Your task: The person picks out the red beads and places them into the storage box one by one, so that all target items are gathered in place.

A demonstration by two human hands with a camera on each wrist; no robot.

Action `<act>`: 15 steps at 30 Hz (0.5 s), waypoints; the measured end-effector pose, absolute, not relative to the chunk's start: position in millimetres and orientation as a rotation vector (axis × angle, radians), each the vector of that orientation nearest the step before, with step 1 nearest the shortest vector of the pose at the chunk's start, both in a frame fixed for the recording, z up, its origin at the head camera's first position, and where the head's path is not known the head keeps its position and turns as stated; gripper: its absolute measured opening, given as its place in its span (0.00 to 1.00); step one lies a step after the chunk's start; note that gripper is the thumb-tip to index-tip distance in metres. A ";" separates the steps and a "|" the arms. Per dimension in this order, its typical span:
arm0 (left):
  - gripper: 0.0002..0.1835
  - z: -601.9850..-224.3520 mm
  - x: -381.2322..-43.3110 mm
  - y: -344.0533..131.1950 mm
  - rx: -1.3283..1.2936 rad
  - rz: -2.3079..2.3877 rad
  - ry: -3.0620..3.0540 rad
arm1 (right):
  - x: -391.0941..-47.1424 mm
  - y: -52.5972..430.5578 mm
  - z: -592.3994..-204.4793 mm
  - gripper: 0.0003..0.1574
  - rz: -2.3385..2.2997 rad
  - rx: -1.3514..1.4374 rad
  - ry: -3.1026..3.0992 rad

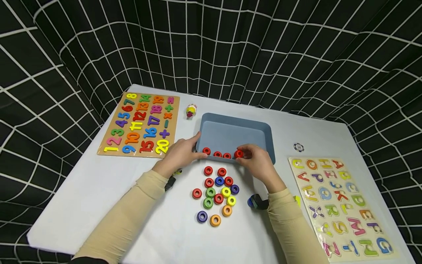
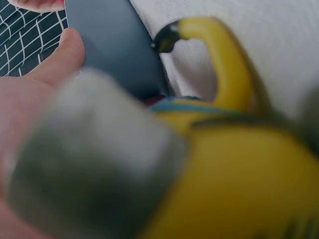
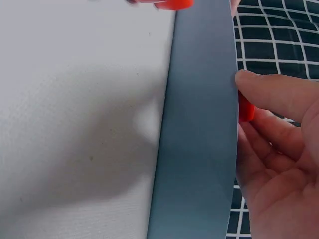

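A blue-grey rectangular tray (image 1: 232, 132) lies at the middle of the table. At its near left corner my left hand (image 1: 178, 153) rests with straight thumb and index finger spread along the outer walls. Over the near wall, my right hand (image 1: 258, 163) pinches a red ring (image 1: 236, 155) between thumb and fingers. In the right wrist view, the tray wall (image 3: 199, 129) partly hides that ring (image 3: 246, 110). Three other red rings sit in a row inside, along the near wall. In front of the tray, loose rings in red, green, blue, yellow, orange and purple (image 1: 205, 220) lie scattered.
A number board (image 1: 174, 110) lies on the left and a letter board (image 1: 298, 183) on the right. A small figurine (image 1: 191, 110) stands behind the tray; a round chip (image 1: 299, 147) is to its right. A blurred yellow object (image 2: 234, 74) is close to the left wrist camera.
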State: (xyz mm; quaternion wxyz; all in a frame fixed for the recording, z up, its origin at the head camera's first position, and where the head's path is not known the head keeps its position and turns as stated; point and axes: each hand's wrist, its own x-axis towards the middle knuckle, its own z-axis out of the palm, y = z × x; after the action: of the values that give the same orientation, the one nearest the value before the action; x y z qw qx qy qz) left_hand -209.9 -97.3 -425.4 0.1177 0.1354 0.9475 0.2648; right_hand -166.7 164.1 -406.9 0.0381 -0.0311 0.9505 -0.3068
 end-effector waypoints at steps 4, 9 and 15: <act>0.51 -424.1 -209.9 -96.7 0.401 0.765 2.780 | -167.5 166.1 -405.1 0.25 -0.934 -0.094 2.863; 0.51 -423.2 -209.2 -96.2 0.399 0.763 2.784 | -166.6 167.2 -406.1 0.26 -0.934 -0.095 2.847; 0.50 -422.8 -208.3 -95.7 0.380 0.775 2.772 | -161.4 165.5 -406.0 0.24 -0.923 -0.109 2.897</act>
State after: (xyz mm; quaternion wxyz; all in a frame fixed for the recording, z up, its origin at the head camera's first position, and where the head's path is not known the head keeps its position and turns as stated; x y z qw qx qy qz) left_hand -208.3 -95.7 -422.8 0.1190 0.1299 0.9481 0.2649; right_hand -161.4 165.5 -406.0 0.0499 -0.0358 0.9510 -0.3029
